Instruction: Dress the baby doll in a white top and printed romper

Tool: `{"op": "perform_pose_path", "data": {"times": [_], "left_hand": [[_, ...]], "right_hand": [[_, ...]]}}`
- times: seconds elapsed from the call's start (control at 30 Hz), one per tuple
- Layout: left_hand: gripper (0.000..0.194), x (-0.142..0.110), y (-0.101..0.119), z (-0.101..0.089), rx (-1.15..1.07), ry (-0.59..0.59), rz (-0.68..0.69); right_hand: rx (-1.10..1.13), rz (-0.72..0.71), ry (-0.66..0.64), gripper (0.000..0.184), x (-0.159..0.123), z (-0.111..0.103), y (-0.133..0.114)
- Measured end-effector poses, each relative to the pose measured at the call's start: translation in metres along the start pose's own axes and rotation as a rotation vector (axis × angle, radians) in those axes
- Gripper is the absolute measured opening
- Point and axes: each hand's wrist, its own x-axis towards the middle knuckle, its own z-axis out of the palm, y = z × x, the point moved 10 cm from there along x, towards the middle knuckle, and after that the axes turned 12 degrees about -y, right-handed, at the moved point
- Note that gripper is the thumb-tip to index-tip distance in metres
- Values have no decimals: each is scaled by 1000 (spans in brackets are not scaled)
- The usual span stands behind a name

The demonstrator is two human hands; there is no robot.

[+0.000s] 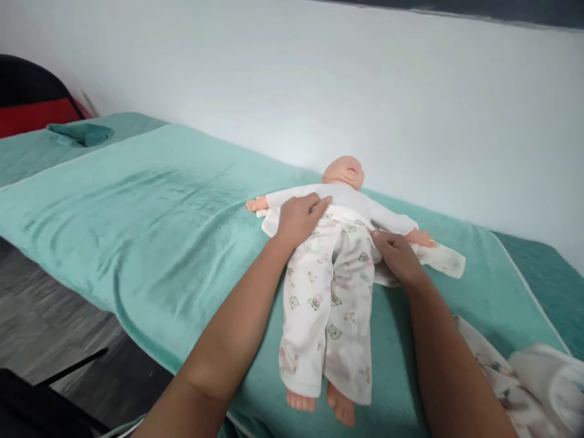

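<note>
A baby doll [351,198] in a white long-sleeved top lies face up on a green plush cloth [164,201], its head close to a white wall [274,73] and its arms stretched out to both sides. Printed trousers [305,304], white with small green bears, cover the doll's legs up to the waist, leaving the toes of both bare feet [301,400] showing below the hems. A person's two bare hands work at the waistband, one on each side. The right hand [399,255] has its grip closed on the edge of the waistband, thumb on top. The left hand [298,219] rests bent on the opposite side of the waistband; whether its grip pinches the fabric cannot be told from this angle. A pale garment [442,260] lies spread beneath the doll, one sleeve reaching out past the doll's hand [422,237]. At lower right sits a crumpled bundle of white patterned fabric [542,383], partly cut off by the frame. At far left, a black chair [27,79] with a red section stands beyond the cloth, above a gray floor [36,292].
</note>
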Motion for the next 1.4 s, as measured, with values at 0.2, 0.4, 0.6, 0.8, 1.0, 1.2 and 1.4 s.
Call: {"op": "perform_pose_path", "data": {"times": [0.2, 0.4, 0.6, 0.8, 1.0, 1.2, 1.4], "left_hand": [[38, -37, -34, 0, -173, -151, -204], [39, -56, -28, 7, -316, -317, -189], [20, -64, -20, -8, 103, -87, -137], [12, -65, -21, -10, 129, 31, -215], [17, -77, -25, 8, -347, -192, -192], [37, -91, -17, 7, -362, -276, -91], [26, -102, -18, -13, -233, 3, -158]], "right_hand": [[22, 29, -233, 45, -28, 22, -5], [-89, 93, -33, 41, -49, 21, -13], [-287, 7, 242, 40, -62, 20, -42], [-202, 87, 446, 29, -61, 16, -41], [82, 55, 9, 32, -65, 38, -22], [131, 51, -125, 40, -84, 56, -32], [7, 94, 352, 31, -97, 39, -42]]}}
